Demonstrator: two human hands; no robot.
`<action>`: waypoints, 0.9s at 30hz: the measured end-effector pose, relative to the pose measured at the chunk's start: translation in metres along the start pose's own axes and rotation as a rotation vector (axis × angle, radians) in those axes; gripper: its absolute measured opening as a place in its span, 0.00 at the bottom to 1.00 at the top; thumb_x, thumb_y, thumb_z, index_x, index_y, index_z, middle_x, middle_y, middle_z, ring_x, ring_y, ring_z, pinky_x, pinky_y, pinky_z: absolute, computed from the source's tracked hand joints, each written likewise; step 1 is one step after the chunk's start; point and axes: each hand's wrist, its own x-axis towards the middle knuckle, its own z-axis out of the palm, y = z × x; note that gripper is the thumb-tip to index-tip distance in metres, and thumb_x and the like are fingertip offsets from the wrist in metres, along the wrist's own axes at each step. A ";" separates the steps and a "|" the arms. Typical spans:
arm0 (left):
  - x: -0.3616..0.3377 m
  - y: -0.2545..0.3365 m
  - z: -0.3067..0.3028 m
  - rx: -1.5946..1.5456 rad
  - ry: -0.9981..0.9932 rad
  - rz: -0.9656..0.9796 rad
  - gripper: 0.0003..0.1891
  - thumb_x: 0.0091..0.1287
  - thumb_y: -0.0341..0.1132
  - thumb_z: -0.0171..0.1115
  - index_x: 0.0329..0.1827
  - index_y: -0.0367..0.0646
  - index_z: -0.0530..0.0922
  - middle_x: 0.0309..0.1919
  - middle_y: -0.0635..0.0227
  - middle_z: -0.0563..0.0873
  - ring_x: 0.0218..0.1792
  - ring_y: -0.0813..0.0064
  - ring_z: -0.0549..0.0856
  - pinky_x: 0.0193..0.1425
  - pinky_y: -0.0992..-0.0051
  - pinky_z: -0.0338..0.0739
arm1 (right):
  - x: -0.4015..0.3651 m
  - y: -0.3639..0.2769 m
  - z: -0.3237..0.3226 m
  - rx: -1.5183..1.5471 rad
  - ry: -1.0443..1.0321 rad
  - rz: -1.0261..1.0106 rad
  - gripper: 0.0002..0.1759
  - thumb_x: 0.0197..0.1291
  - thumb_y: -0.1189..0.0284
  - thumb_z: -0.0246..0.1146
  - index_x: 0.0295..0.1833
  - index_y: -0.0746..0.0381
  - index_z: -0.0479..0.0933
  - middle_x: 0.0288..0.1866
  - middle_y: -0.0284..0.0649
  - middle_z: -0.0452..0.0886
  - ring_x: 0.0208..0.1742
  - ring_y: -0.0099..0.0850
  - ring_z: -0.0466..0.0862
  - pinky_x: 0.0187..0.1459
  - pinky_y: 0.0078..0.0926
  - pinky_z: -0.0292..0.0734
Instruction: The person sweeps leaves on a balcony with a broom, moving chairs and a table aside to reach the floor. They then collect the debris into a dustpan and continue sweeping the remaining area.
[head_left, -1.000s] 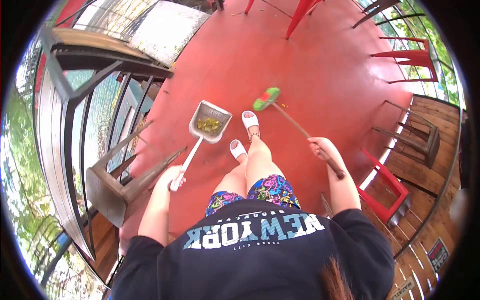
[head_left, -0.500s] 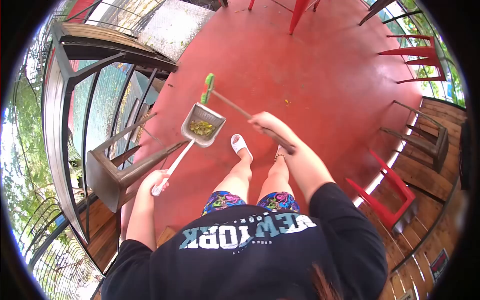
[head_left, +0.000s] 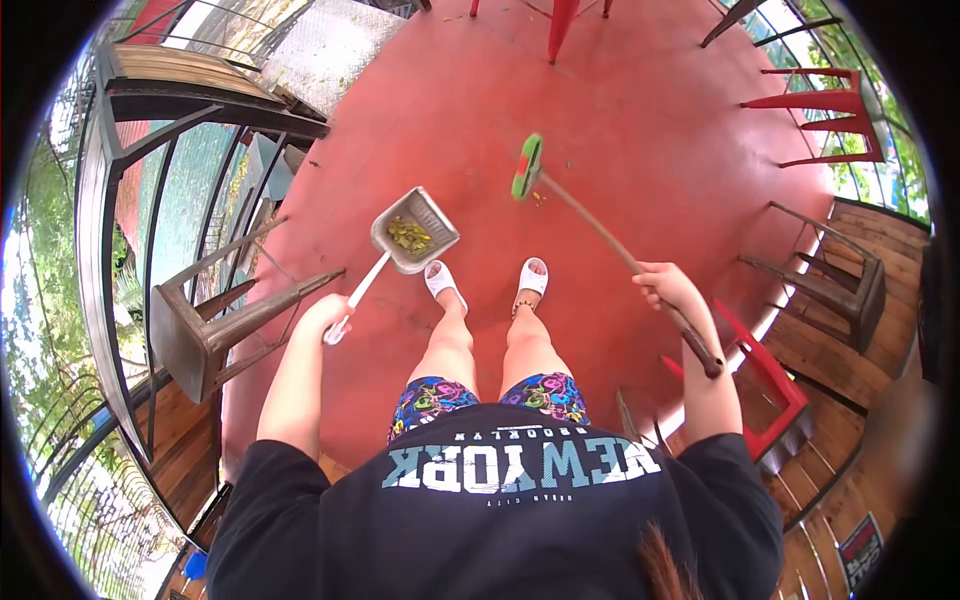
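Two tools are in hand. The left hand [head_left: 325, 318], left of centre in the frame, is clenched round the end of the white handle of the dustpan [head_left: 415, 230]. The pan sits just above and left of the sandals [head_left: 440, 280]; whether it rests on the floor or is held clear cannot be told. The right hand [head_left: 668, 288], right of centre, grasps the wooden shaft of the broom [head_left: 526, 167] partway along, with the shaft's end running past the wrist toward the lower right. The green broom head stands at upper centre, well apart from the pan's mouth.

Progress, as judged: partly done. A heap of yellow-green leaves [head_left: 408, 236] already lies inside the pan. The red floor [head_left: 640, 130] around the feet looks largely swept. A few small flecks [head_left: 538, 197] remain just beside the broom head, and these appear to be what is left to collect. The pan has not been emptied.

Surroundings: a metal stool [head_left: 200, 330] stands at left, near the left hand, and red chairs [head_left: 820, 110] stand at upper right.
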 end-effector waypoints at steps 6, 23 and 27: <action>0.024 0.078 0.032 0.049 -0.052 -0.033 0.10 0.60 0.32 0.52 0.39 0.33 0.72 0.17 0.66 0.77 0.15 0.75 0.77 0.16 0.72 0.70 | 0.087 -0.038 -0.017 -0.960 0.502 -0.351 0.17 0.51 0.77 0.52 0.47 0.69 0.74 0.19 0.44 0.77 0.20 0.36 0.81 0.20 0.34 0.76; 0.033 0.129 0.048 0.136 -0.076 -0.212 0.14 0.62 0.35 0.51 0.46 0.35 0.71 0.21 0.64 0.80 0.17 0.74 0.77 0.19 0.71 0.69 | 0.040 0.007 0.044 -1.422 0.341 -0.182 0.26 0.54 0.77 0.50 0.61 0.71 0.60 0.36 0.51 0.80 0.38 0.42 0.83 0.39 0.35 0.79; 0.038 0.129 0.045 0.209 -0.117 -0.192 0.14 0.63 0.35 0.50 0.47 0.35 0.71 0.20 0.65 0.80 0.16 0.75 0.76 0.19 0.72 0.70 | 0.104 0.000 0.037 -1.156 0.326 -0.072 0.35 0.52 0.77 0.50 0.66 0.74 0.49 0.39 0.58 0.78 0.41 0.46 0.81 0.42 0.37 0.78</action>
